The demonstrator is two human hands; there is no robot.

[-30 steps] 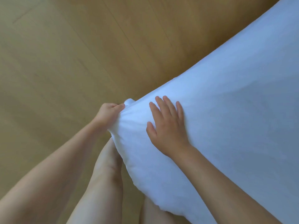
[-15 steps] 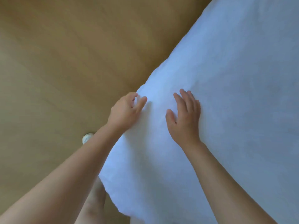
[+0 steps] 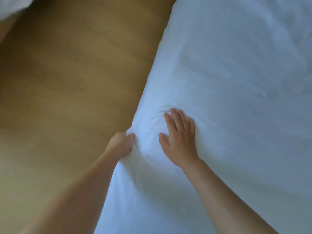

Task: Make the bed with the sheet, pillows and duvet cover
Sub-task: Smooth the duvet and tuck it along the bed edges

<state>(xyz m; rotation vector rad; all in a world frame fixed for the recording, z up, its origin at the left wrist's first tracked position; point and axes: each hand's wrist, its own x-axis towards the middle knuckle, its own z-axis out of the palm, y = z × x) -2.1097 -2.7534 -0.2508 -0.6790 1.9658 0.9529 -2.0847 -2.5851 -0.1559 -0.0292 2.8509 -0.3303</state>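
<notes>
**Where is the sheet?**
The white sheet (image 3: 228, 73) is spread over the bed, which it hides completely. It lies under my right hand and runs on past my fingertips and off to that hand's right. Its edge drops away just beside my left hand.

**What is your left hand doing?**
My left hand (image 3: 120, 144) is clenched on a bunch of the sheet at the bed's edge. The thumb is on top and the fingers are curled into the cloth, mostly out of sight. Creases fan out from that grip toward my right hand.

**And the right one?**
My right hand (image 3: 181, 141) lies palm down on the sheet, just to the right of the left one but not touching it. The fingers are straight and slightly spread, pressing on the cloth and grasping nothing. The cloth puckers a little at the fingertips.

**Anything else around you?**
The wooden floor (image 3: 64, 85) lies to the left of my left hand. Far beyond that hand, up in the corner, there is some white fabric (image 3: 10, 7). It is too blurred for me to tell what it is.
</notes>
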